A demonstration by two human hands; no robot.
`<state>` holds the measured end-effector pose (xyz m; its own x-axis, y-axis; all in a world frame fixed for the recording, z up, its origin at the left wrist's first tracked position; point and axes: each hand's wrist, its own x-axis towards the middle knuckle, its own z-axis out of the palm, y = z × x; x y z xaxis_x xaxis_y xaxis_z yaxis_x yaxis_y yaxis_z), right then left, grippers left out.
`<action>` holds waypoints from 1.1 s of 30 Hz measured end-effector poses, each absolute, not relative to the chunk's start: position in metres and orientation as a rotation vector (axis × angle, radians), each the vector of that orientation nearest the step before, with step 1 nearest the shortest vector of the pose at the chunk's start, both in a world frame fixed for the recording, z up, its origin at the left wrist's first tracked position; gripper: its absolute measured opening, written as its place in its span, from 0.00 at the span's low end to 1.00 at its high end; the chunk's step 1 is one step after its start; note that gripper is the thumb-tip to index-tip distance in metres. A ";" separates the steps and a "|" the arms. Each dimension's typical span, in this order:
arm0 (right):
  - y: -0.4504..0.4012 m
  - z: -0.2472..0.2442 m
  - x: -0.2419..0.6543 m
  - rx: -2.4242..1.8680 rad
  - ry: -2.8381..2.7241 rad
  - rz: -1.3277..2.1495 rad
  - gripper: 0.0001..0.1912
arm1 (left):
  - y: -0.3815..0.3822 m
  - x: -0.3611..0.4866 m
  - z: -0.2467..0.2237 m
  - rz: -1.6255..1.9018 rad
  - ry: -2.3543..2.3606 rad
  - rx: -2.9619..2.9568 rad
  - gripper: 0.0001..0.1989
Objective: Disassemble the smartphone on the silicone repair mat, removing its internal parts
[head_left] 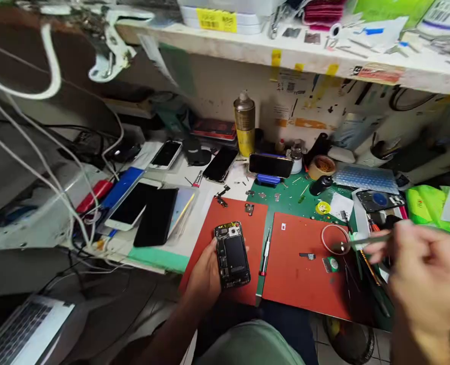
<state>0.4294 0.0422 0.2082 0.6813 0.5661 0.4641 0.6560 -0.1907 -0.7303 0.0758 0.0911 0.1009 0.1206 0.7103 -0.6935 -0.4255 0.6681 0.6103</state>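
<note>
An opened phone with its inner parts showing is held upright in my left hand, over the left red mat. My right hand, blurred by motion, is raised at the right and pinches a thin dark tool that points left. Below the tool's tip lies a pale ring on the right red mat. A silver and red screwdriver rests between the two mats. A small dark part and a green-labelled piece lie on the right mat.
Several phones lie at the left, among them a white one. A yellow spray can and a propped phone stand behind. Tools are bunched near my right hand. A cluttered shelf overhangs the bench. White cables hang at the left.
</note>
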 end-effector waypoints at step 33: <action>-0.028 0.122 0.235 -1.529 -0.986 0.420 0.07 | 0.034 0.100 0.124 0.800 0.736 0.103 0.39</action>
